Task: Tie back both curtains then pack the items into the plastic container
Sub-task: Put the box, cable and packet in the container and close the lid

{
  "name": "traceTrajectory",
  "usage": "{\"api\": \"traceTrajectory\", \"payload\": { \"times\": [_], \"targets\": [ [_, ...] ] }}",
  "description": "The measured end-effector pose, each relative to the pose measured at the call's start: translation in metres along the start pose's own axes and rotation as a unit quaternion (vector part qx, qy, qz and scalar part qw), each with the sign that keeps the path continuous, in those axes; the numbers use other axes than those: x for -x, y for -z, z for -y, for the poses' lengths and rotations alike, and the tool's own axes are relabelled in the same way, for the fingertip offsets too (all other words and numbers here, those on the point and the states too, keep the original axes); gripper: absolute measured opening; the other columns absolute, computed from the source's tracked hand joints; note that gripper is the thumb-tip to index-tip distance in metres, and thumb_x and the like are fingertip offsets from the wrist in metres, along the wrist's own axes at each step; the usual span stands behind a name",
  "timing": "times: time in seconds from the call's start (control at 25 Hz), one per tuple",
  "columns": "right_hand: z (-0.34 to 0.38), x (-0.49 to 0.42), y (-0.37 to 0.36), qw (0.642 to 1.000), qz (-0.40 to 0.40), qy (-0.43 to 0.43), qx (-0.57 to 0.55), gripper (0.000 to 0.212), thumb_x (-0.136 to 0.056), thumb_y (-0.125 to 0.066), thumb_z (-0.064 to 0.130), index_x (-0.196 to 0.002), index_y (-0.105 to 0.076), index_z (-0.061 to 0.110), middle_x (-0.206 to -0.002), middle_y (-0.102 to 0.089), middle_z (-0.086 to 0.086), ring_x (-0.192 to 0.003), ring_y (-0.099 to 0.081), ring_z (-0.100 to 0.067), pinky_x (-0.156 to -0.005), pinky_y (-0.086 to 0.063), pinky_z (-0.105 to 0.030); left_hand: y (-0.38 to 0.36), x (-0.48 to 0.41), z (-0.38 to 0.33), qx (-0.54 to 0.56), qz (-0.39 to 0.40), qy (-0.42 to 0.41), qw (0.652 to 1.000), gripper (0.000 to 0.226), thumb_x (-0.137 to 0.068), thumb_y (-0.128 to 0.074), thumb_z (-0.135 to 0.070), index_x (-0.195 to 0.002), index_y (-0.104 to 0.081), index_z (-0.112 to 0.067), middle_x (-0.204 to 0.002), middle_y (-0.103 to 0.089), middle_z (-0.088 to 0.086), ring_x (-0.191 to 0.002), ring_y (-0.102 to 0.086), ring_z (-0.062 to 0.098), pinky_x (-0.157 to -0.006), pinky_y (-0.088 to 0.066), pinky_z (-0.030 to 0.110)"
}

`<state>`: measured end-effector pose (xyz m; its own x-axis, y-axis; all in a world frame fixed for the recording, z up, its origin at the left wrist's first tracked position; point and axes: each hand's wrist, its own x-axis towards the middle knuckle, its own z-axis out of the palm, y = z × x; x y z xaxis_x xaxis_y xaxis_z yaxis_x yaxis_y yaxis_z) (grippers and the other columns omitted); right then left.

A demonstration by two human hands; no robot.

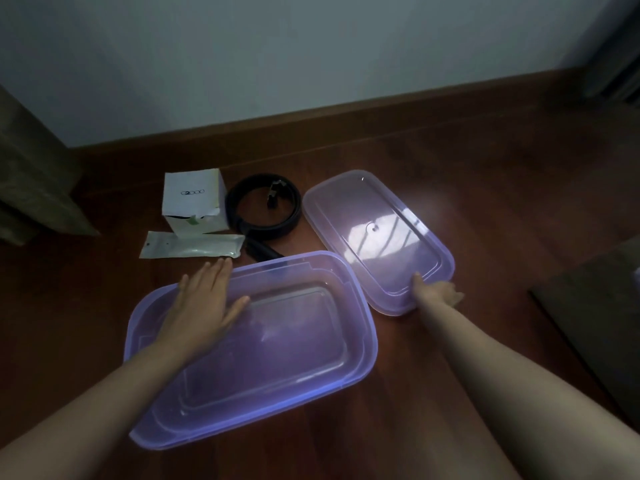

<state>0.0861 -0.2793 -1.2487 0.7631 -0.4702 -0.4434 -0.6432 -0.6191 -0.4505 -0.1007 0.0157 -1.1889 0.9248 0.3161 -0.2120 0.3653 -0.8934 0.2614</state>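
Gripping lid (363,209) near end, container (294,344) angled far-right

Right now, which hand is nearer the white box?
Left. The left hand is spread over the far-left rim of the container, just short of the white box; the right hand grips the near edge of the lid, off to the box's right.

One brand mark is carried on the upper face of the white cardboard box (192,199) set on the wooden floor (450,168): "G2000", printed small in thin letters, with the "2" rendered darker than the other characters. No further lettering can be made out. Whatever is printed on the pale sealed packet (191,245), laid just in front of the box, is too faint and blurred to be read.
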Motion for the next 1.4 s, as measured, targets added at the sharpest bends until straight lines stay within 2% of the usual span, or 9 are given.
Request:
{"api": "traceTrajectory", "payload": {
  "times": [0.16, 0.24, 0.36, 0.48, 0.72, 0.92, 1.08, 1.28, 1.4],
  "targets": [
    [0.004, 0.008, -0.001, 0.995, -0.080, 0.039, 0.042, 0.073, -0.087, -0.056, 0.044, -0.135, -0.033, -0.006, -0.139, -0.035, -0.025, -0.127, -0.037, -0.040, -0.101, -0.034, -0.044, -0.002, 0.000, -0.001, 0.007, -0.007, 0.003, 1.000, 0.069, -0.095, -0.039, -0.044, -0.149, -0.013, -0.010, -0.157, -0.016, 0.007, -0.145, -0.010, 0.022, -0.117, -0.007, 0.043],
    [0.012, 0.023, -0.001, 0.973, -0.125, 0.188, 0.054, 0.066, -0.088, -0.055, 0.043, -0.133, -0.037, -0.002, -0.135, -0.038, -0.025, -0.124, -0.038, -0.041, -0.101, -0.034, -0.045, -0.003, -0.001, 0.000, 0.004, -0.012, 0.001, 1.000, 0.069, -0.095, -0.040, -0.044, -0.149, -0.014, -0.009, -0.157, -0.017, 0.008, -0.145, -0.011, 0.024, -0.116, -0.008, 0.044],
    [0.030, 0.051, -0.012, 0.904, 0.027, 0.426, 0.000, 0.065, -0.090, -0.041, 0.049, -0.134, -0.042, 0.002, -0.132, -0.046, -0.019, -0.125, -0.042, -0.031, -0.105, -0.031, -0.037, -0.006, 0.000, -0.001, 0.001, -0.018, 0.001, 1.000, 0.070, -0.095, -0.038, -0.044, -0.150, -0.011, -0.010, -0.158, -0.014, 0.008, -0.146, -0.008, 0.023, -0.116, -0.006, 0.043],
    [0.050, 0.071, -0.024, 0.838, 0.208, 0.497, 0.088, 0.066, -0.086, -0.046, 0.053, -0.136, -0.042, 0.010, -0.133, -0.053, -0.011, -0.122, -0.049, -0.024, -0.101, -0.037, -0.032, -0.009, 0.000, 0.001, -0.011, -0.018, 0.000, 1.000, 0.070, -0.096, -0.033, -0.048, -0.150, -0.008, -0.010, -0.158, -0.010, 0.007, -0.146, -0.005, 0.022, -0.117, -0.004, 0.042],
    [0.055, 0.078, -0.034, 0.833, 0.128, 0.495, 0.214, 0.020, -0.092, -0.044, 0.013, -0.109, -0.051, 0.005, -0.102, -0.065, -0.025, -0.097, -0.059, -0.043, -0.072, -0.042, -0.038, -0.015, -0.002, 0.003, -0.047, -0.056, -0.011, 0.997, 0.087, -0.080, -0.006, -0.059, -0.146, -0.024, -0.005, -0.152, -0.030, 0.012, -0.142, -0.024, 0.028, -0.115, -0.013, 0.046],
    [0.056, 0.084, -0.034, 0.830, 0.120, 0.496, 0.224, 0.017, -0.092, -0.042, 0.008, -0.107, -0.050, 0.003, -0.098, -0.065, -0.025, -0.093, -0.058, -0.043, -0.066, -0.034, -0.035, -0.007, -0.013, 0.002, 0.005, -0.123, -0.014, 0.992, 0.072, -0.091, -0.017, -0.052, -0.142, -0.036, -0.004, -0.147, -0.039, 0.014, -0.139, -0.032, 0.027, -0.115, -0.012, 0.042],
    [0.055, 0.082, -0.035, 0.824, 0.110, 0.510, 0.223, 0.016, -0.093, -0.042, 0.009, -0.105, -0.050, 0.003, -0.100, -0.066, -0.024, -0.095, -0.059, -0.042, -0.067, -0.034, -0.035, 0.013, -0.067, 0.027, 0.117, -0.166, 0.012, 0.979, 0.058, -0.098, -0.042, -0.029, -0.147, -0.021, -0.007, -0.155, -0.022, 0.011, -0.144, -0.018, 0.024, -0.114, -0.017, 0.035],
    [0.053, 0.079, -0.038, 0.827, 0.120, 0.505, 0.213, 0.017, -0.093, -0.042, 0.011, -0.106, -0.051, 0.007, -0.106, -0.068, -0.016, -0.098, -0.061, -0.038, -0.072, -0.043, -0.036, 0.025, -0.129, 0.057, -0.058, -0.061, 0.035, 0.996, 0.089, -0.085, -0.064, -0.035, -0.149, -0.008, -0.008, -0.158, -0.006, 0.012, -0.145, -0.007, 0.030, -0.114, -0.017, 0.049],
    [0.053, 0.080, -0.037, 0.828, 0.114, 0.502, 0.222, 0.018, -0.094, -0.042, 0.011, -0.108, -0.052, 0.008, -0.107, -0.068, -0.015, -0.099, -0.060, -0.038, -0.067, -0.036, -0.034, 0.020, -0.141, 0.063, -0.218, -0.036, 0.021, 0.975, 0.072, -0.087, -0.061, -0.015, -0.144, -0.019, -0.002, -0.152, -0.025, 0.019, -0.137, -0.028, 0.036, -0.104, -0.032, 0.052]
  ]
}}
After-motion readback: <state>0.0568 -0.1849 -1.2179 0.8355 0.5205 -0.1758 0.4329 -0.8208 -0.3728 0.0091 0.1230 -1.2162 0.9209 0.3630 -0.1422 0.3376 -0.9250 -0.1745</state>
